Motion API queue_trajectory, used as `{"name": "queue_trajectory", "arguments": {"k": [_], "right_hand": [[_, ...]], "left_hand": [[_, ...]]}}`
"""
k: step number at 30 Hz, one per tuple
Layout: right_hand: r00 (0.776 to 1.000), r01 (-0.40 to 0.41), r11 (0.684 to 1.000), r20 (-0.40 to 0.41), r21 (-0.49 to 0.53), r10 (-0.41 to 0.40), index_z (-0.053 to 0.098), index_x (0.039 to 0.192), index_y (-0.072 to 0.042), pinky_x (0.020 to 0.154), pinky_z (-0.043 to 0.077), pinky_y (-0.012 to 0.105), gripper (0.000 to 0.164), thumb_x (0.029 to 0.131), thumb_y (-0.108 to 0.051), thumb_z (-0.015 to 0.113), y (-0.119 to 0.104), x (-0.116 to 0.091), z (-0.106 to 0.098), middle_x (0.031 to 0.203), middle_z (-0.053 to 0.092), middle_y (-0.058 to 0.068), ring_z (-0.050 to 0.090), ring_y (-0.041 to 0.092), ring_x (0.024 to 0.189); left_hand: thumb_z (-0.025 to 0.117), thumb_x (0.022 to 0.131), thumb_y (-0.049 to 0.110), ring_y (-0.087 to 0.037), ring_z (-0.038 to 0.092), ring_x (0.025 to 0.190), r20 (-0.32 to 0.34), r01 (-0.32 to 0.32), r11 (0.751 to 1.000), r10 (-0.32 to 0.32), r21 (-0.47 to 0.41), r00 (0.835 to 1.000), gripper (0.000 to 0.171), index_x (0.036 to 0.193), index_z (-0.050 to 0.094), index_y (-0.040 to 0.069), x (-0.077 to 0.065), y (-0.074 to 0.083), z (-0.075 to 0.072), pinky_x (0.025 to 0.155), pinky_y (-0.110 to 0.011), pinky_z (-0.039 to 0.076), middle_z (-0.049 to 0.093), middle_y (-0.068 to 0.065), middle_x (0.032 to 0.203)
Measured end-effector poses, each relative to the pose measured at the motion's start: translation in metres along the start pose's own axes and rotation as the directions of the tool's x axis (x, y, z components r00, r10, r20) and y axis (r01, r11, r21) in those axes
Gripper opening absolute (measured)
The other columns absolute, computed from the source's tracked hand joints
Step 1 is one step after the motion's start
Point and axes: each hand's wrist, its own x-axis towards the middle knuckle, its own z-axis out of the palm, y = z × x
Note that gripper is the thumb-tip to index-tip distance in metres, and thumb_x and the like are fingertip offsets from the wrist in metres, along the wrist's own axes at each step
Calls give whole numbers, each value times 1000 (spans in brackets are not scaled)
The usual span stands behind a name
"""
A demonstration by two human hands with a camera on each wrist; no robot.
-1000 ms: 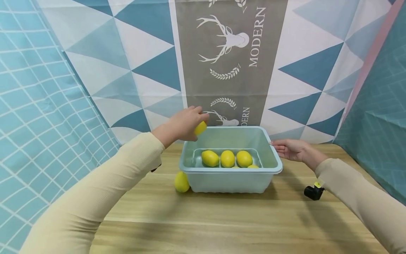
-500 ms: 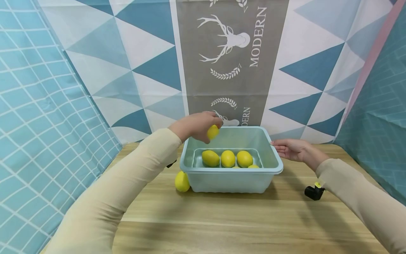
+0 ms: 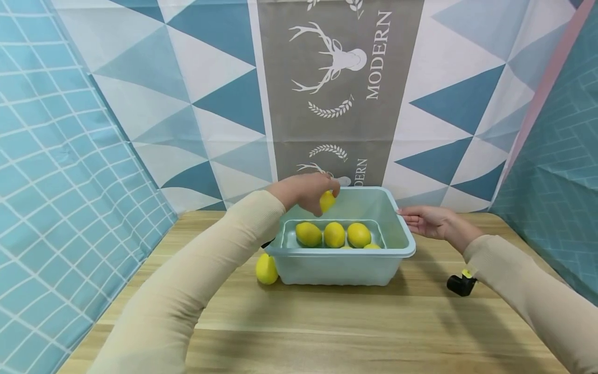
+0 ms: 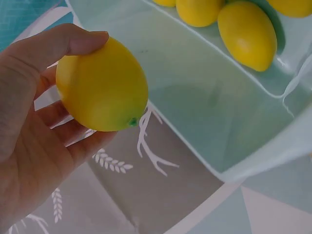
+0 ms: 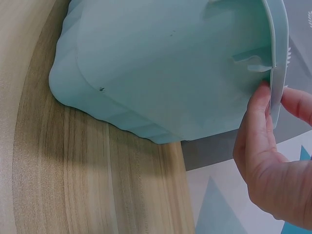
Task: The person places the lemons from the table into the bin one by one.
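A yellow lemon (image 4: pixel 102 87) with a small green tip is gripped between the thumb and fingers of my left hand (image 3: pixel 312 192). That hand hangs over the back left part of a pale blue-green plastic basin (image 3: pixel 336 267). Inside the basin several lemons (image 3: pixel 334 235) lie on its floor, partly hidden by the front wall. My right hand (image 3: pixel 430 221) pinches the basin's right rim; in the right wrist view the thumb is on one side of the rim (image 5: pixel 279 53) and the fingers on the other, under it.
Another lemon (image 3: pixel 267 269) rests on the wooden table (image 3: pixel 299 322) against the basin's left side. A small black object (image 3: pixel 461 284) with a yellow-green spot shows beneath the right forearm. Patterned cloth (image 3: pixel 224 93) hangs behind the basin, with blue cloth at both sides.
My left hand has carried its lemon rightward and slightly down, from the basin's left back corner to over its inside. The right hand keeps its place on the rim.
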Motion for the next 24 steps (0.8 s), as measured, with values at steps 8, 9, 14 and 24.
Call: {"name": "queue_trajectory", "arguments": {"k": [8,9,14,24], "right_hand": [[1000,-4,1000,31,-13,4,69,83,-12,77,59,18,26,99,-11,48,-2,1,2,79,72,-3,68,5,78],[1000,-4,1000,28,-19,5,69,83,-12,77,59,18,26,99,-11,48,-2,1,2,79,72,-3,68,5,78],[1000,-9,1000,15,-27,10,68,83,-12,77,59,18,25,98,-11,49,-6,0,4,79,72,-3,68,5,78],[1000,-25,1000,14,12,24,68,84,-12,77,59,19,25,99,-9,48,-3,0,3,80,72,-2,68,5,78]], "left_hand": [[76,79,12,-18,51,107,57,-14,998,18,-67,998,52,126,58,19,5,4,7,96,-30,52,60,0,123],[75,78,11,-19,51,106,73,-17,997,23,-73,997,52,126,58,19,5,5,7,94,-30,52,59,-1,123],[72,78,8,-21,53,107,131,-13,998,21,-65,991,50,125,60,19,3,6,8,89,-29,54,59,-4,125],[73,81,14,-22,55,120,115,-42,998,47,-44,992,46,125,62,17,-10,4,16,102,-34,51,61,-4,130]]}}
